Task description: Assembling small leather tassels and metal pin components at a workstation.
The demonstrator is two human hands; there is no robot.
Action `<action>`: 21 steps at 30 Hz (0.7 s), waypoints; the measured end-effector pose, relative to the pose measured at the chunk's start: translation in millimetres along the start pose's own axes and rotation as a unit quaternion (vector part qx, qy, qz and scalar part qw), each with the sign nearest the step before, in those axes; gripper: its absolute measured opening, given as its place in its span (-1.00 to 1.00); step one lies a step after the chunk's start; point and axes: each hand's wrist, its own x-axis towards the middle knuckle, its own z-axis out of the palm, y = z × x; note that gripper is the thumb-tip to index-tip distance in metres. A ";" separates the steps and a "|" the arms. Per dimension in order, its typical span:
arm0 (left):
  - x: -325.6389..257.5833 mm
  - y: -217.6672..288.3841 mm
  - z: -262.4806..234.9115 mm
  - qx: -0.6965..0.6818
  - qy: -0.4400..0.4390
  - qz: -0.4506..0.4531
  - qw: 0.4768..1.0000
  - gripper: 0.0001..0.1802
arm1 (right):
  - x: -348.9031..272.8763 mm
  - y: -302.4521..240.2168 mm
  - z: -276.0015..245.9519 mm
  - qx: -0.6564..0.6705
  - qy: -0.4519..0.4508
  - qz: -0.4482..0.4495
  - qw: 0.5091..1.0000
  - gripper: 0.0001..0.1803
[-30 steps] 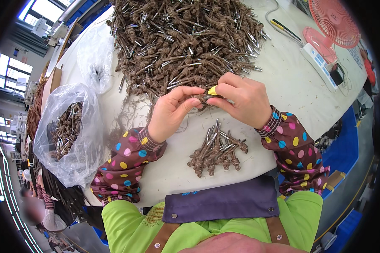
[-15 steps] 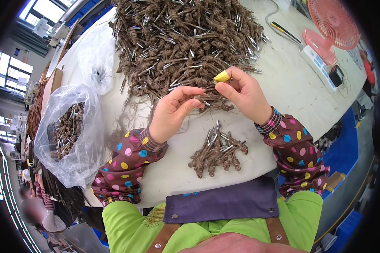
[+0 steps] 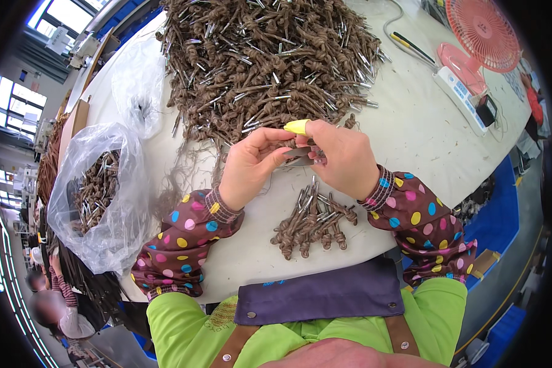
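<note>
My left hand (image 3: 249,167) pinches a brown knotted cord (image 3: 291,144) between thumb and fingertips, most of it hidden by the fingers. Against it, my right hand (image 3: 348,158) is closed round small grey metal thread snips (image 3: 299,161), whose blades reach toward the left thumb. A yellow cover (image 3: 297,127) sits on a right fingertip. Just beyond both hands spreads a big pile of brown knotted cords (image 3: 270,67) with silvery metal tips. Nearer to me, a small bunch of the same cords (image 3: 313,224) lies on the white table (image 3: 245,245).
At left stands a clear plastic bag (image 3: 132,208) holding more cords. A pink fan (image 3: 484,34), a white power strip (image 3: 460,95) with a black plug and a yellow-black pen-like tool (image 3: 411,46) are at far right. Another person (image 3: 64,306) is at lower left.
My right hand has moved left and down, close against my left hand. The grey blades now show between the hands. My left hand stays almost in place.
</note>
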 end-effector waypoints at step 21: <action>2.6 -9.4 -12.2 -0.247 -0.012 -0.117 0.962 -0.71 | 6.9 19.2 -12.8 0.154 0.006 0.188 0.970 -0.52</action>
